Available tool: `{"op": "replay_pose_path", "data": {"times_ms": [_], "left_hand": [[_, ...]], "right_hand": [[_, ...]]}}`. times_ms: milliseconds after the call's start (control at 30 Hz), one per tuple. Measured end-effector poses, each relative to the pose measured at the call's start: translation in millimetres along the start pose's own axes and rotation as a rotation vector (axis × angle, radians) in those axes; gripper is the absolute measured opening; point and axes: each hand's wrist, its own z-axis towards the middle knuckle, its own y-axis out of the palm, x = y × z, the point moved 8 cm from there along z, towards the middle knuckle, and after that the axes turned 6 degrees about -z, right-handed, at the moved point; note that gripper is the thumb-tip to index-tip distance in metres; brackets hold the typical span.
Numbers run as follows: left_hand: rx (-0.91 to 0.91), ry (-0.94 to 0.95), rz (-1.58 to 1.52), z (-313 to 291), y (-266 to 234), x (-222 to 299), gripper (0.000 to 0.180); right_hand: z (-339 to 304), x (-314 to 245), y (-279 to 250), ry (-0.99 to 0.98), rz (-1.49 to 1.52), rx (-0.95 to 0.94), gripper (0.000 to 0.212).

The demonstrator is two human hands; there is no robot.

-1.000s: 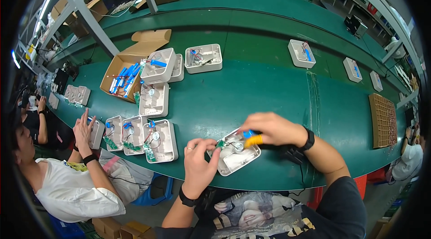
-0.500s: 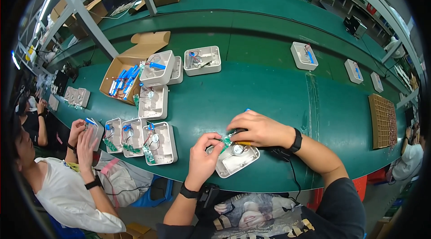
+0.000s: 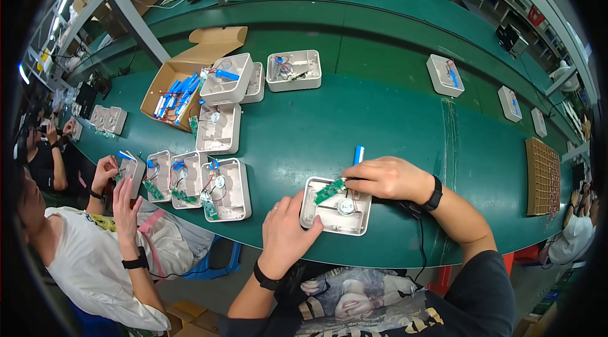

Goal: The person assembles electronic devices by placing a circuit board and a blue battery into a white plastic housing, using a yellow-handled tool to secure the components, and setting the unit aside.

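Note:
A white plastic casing [image 3: 354,225] lies on the green bench in front of me. Inside it are a round white part [image 3: 346,206] and, angled across the far left part, a green circuit board [image 3: 329,192]. My left hand [image 3: 284,230] grips the casing's left side, thumb over its near left wall. Over the far right corner, my right hand [image 3: 394,178] has its fingertips closed at the circuit board's right end; the fingers partly hide that end. A blue cylindrical battery [image 3: 359,154] sticks up just beyond the right hand's knuckles; its lower end is hidden.
Left of me are several white casings [image 3: 235,209] with boards and wires, and a cardboard box [image 3: 150,102] of blue batteries. A co-worker's hands [image 3: 123,194] work at far left. A dark corded object [image 3: 411,209] sits beside my right wrist; a brown compartment tray [image 3: 538,175] stands right.
The casing has turned straighter, and its board now lies angled inside it. My left hand has moved from the board to the casing's side. The yellow-handled tool no longer shows under my right hand.

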Motion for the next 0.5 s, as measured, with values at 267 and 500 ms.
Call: {"op": "replay_pose_path", "data": {"times_ms": [267, 500], "left_hand": [[0.009, 0.132, -0.151, 16.6, 2.5, -1.4, 0.057], [-0.109, 0.2, -0.168, 24.8, 10.8, 14.5, 0.058]], "right_hand": [[-13.8, -11.2, -10.2, 0.041, -0.083, -0.031, 0.02], [-22.1, -18.5, -10.4, 0.067, -0.118, 0.069, 0.017]]}}
